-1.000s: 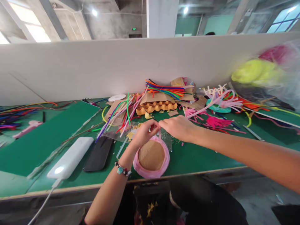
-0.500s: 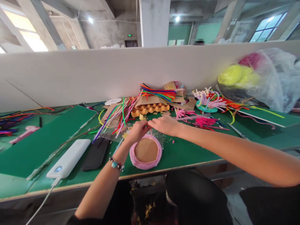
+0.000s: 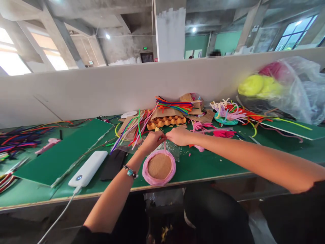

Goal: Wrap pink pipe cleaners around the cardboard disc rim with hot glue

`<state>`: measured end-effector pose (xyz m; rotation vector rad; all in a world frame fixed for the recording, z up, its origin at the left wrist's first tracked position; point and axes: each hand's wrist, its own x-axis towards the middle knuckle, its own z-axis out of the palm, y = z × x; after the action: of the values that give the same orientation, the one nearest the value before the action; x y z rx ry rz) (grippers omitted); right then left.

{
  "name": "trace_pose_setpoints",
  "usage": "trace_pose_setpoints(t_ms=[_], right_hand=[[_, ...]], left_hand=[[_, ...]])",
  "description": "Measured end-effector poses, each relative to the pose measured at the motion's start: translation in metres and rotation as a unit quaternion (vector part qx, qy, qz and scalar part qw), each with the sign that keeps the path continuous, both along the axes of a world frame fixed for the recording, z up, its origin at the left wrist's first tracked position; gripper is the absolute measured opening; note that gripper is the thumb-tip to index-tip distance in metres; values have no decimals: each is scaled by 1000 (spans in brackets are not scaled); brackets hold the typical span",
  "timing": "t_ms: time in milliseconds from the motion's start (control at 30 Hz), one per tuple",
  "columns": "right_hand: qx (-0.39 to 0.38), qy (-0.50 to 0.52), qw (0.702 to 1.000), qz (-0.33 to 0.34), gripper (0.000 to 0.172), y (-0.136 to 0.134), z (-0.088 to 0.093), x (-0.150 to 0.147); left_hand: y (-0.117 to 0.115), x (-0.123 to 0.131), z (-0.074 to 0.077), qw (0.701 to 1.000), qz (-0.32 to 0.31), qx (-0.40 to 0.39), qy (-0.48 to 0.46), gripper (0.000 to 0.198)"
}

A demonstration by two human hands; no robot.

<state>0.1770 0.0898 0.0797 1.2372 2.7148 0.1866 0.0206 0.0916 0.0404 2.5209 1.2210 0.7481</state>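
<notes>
A round cardboard disc (image 3: 159, 166) edged with a fuzzy pink ring (image 3: 146, 174) lies flat near the table's front edge. From the ring's far side a pink pipe cleaner (image 3: 165, 146) rises to my fingertips. My left hand (image 3: 153, 140) is closed in a pinch at the strand's upper end. Against it, fingertips nearly touching, my right hand (image 3: 178, 136) pinches at the same spot. The strand's tip is hidden by my fingers. Behind my hands sits an orange egg-carton tray (image 3: 167, 121), with loose pipe cleaners (image 3: 130, 130) to its left.
To the left lie a white power bank (image 3: 88, 168) with a cable, a black phone-like slab (image 3: 113, 165) and a green board (image 3: 68, 149). Bundled pipe cleaners (image 3: 175, 105) top the carton. A turquoise-based pipe-cleaner piece (image 3: 225, 118) and plastic bag (image 3: 297, 88) stand right.
The view has shifted, so the table scene sits slightly lower and further right. My hands have drawn closer together at the fingertips, and the pink strand between them and the ring now shows clearly.
</notes>
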Motion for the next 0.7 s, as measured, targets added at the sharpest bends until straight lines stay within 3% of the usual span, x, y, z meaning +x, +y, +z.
trace_pose_setpoints(t_ms=[100, 233, 333, 533, 700], right_hand=[[-20, 30, 999, 1, 34, 9, -6, 3], [-22, 36, 999, 13, 33, 8, -13, 9], [15, 17, 999, 36, 25, -3, -13, 10], [82, -23, 988, 130, 30, -22, -9, 3], [83, -49, 983, 153, 29, -25, -9, 0]], left_hand=[[-13, 7, -8, 998, 38, 41, -4, 13], [-15, 14, -19, 999, 37, 39, -11, 17], [-3, 12, -22, 1000, 2, -6, -22, 17], [21, -2, -12, 986, -114, -125, -3, 19], [24, -7, -9, 980, -121, -157, 17, 23]])
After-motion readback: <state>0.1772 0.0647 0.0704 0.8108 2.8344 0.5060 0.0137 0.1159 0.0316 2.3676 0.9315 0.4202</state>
